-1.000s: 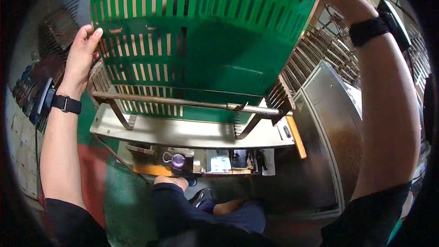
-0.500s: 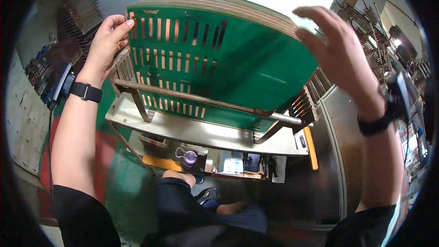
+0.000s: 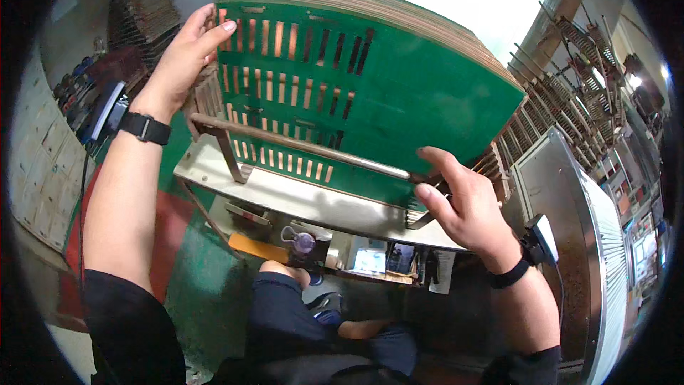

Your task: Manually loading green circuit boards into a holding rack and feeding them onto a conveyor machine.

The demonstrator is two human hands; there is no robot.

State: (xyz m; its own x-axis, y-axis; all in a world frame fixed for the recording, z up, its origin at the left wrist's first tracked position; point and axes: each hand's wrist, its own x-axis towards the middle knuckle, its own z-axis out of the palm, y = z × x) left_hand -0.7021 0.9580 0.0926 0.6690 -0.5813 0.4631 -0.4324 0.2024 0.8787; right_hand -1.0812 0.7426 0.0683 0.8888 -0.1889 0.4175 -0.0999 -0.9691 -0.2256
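A thick stack of large green boards point(image 3: 427, 93) leans upright in a metal rack, with rows of copper-coloured and dark strips on the front board's left half. My left hand point(image 3: 196, 46) grips the stack's upper left corner, thumb on the front face and fingers behind the edge. Across the front, low down, runs the rack's metal rail point(image 3: 306, 144). My right hand point(image 3: 463, 203) is at the rail's right end, thumb and forefinger apart on either side of it; its other fingers are partly hidden, and firm contact does not show.
The rack stands on a pale bench point(image 3: 285, 189). A shelf beneath holds a purple bottle point(image 3: 304, 243), a yellow-orange strip point(image 3: 256, 248) and papers point(image 3: 369, 259). A metal cabinet point(image 3: 559, 199) stands at right, with wooden racks point(image 3: 570, 110) behind. Pale lockers point(image 3: 46, 171) line the left.
My right hand has dropped from beside the stack's upper right edge to the rail's right end. My left hand keeps its grip at the upper left corner. The view has shifted slightly.
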